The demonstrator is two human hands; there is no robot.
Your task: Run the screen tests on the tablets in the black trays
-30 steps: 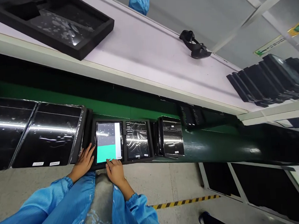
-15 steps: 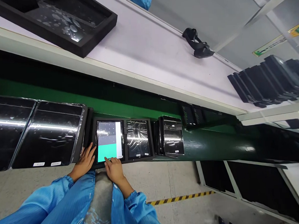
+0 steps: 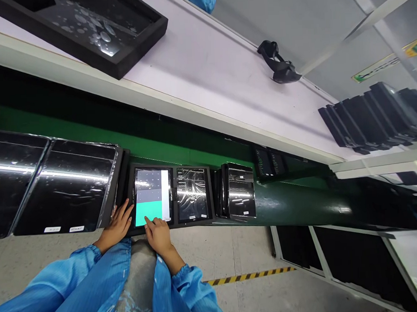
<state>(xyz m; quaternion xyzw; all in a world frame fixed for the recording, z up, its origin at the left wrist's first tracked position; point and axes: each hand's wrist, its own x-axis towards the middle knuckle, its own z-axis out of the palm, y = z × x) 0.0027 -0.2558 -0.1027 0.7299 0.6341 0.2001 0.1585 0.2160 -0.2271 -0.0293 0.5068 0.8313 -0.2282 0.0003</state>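
A tablet (image 3: 147,187) with a lit screen, grey keypad rows above a green block, sits in a black tray (image 3: 174,195) on the green surface. My left hand (image 3: 116,227) lies open along the tray's left edge, fingers spread. My right hand (image 3: 159,236) is over the tablet's lower edge, its index finger stretched onto the green part of the screen and the other fingers loosely bent. It holds nothing. Just right of the lit tablet, in the same tray, is a second tablet (image 3: 193,205) with a dark screen under wrinkled clear film.
Large film-covered black panels (image 3: 70,191) lie at left. A stack of wrapped tablets (image 3: 242,198) stands right of the tray, with dark screens (image 3: 264,160) beyond. The white shelf (image 3: 204,72) above carries a black frame (image 3: 136,52), a black strap-like item (image 3: 279,66) and stacked black slabs (image 3: 370,115).
The view has shifted slightly. My right index finger stays at the green part of the screen, and my left hand keeps its place by the tray.
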